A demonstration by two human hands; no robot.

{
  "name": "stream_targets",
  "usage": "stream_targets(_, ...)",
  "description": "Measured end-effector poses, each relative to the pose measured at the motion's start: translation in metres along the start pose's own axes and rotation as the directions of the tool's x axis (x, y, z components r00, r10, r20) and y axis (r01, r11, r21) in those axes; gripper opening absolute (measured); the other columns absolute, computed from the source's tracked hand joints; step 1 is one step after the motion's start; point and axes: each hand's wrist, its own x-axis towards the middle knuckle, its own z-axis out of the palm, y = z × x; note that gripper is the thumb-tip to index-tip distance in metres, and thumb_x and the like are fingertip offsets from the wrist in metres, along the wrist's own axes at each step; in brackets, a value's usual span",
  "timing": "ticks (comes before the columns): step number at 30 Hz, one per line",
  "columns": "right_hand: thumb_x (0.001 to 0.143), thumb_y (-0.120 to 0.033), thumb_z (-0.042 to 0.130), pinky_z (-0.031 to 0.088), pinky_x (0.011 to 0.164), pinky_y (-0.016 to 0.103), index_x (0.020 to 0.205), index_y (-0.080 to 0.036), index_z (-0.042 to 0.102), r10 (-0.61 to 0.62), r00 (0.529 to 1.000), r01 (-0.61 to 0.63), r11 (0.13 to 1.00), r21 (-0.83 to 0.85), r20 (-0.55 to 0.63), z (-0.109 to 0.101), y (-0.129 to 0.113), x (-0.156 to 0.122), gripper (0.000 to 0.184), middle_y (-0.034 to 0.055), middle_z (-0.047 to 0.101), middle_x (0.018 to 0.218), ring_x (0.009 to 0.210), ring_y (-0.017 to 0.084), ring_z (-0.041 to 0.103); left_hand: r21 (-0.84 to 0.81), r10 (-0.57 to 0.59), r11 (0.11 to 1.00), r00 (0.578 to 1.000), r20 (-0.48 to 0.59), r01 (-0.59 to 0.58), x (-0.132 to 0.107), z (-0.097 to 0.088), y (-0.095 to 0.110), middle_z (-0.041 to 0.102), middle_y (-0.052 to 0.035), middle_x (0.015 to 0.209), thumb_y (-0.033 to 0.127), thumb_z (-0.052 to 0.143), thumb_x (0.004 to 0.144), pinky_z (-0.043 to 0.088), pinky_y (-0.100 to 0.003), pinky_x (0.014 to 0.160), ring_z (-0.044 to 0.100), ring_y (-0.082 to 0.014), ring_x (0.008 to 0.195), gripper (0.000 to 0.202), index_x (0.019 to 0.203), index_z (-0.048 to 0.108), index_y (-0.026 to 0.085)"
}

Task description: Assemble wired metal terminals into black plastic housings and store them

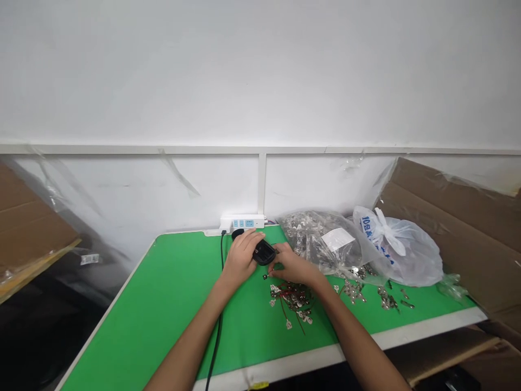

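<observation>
My left hand (241,257) is wrapped round a black plastic housing (264,253), whose hollow side faces up and toward the right. Close against its right end is my right hand (288,265), thumb and fingers pinched together. A small metal contact piece (265,276) shows just below those fingertips; whether they grip it, I cannot tell. Under my right wrist lies a loose pile of small metal contacts with red and dark wires (293,297) on the green tabletop (171,304).
A white power strip (247,222) stands against the wall, with a black cable (220,326) running down the table. At the right are a clear bag of metal parts (313,233), a tied white plastic bag (411,252) and loose metal contacts (387,300). Cardboard boxes (451,217) flank the table.
</observation>
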Motion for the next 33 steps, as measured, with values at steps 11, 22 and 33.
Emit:
stream_targets(11, 0.094, -0.023, 0.061, 0.047, 0.083, 0.034, 0.093, -0.023, 0.067, 0.014, 0.991, 0.013, 0.979, 0.204, -0.132, -0.003, -0.009, 0.001, 0.006, 0.0031, 0.065, 0.093, 0.087, 0.021, 0.056, -0.415, -0.536, 0.783, 0.841, -0.073, 0.463, -0.001, 0.019, 0.008, 0.071, -0.0103, 0.112, 0.032, 0.059, 0.098, 0.06, -0.04, 0.087, 0.074, -0.0236, 0.099, 0.059, 0.148, 0.03, 0.019)
stream_targets(22, 0.08, -0.045, 0.082, 0.051, 0.074, 0.032, 0.107, -0.024, 0.072, 0.327, 0.891, 0.028, 0.652, 0.758, -0.315, 0.019, -0.025, 0.016, 0.035, -0.0001, 0.07, 0.082, 0.078, 0.02, 0.068, -0.504, -0.528, 0.735, 0.849, -0.008, 0.453, 0.0, 0.021, 0.018, 0.065, -0.0128, 0.134, 0.025, 0.053, 0.098, 0.054, -0.047, 0.107, 0.066, -0.0246, 0.123, 0.048, 0.143, 0.038, 0.022)
stream_targets(33, 0.075, -0.051, 0.084, 0.049, 0.071, 0.03, 0.084, -0.021, 0.074, 0.364, 0.863, 0.039, 0.643, 0.765, -0.35, 0.029, -0.029, 0.016, 0.033, 0.001, 0.071, 0.078, 0.075, 0.019, 0.061, -0.169, -0.169, 0.973, 0.985, -0.046, 0.159, -0.006, 0.011, 0.024, 0.064, -0.0156, 0.132, 0.024, 0.057, 0.096, 0.053, -0.049, 0.107, 0.063, -0.0287, 0.126, 0.046, 0.141, 0.046, 0.02)
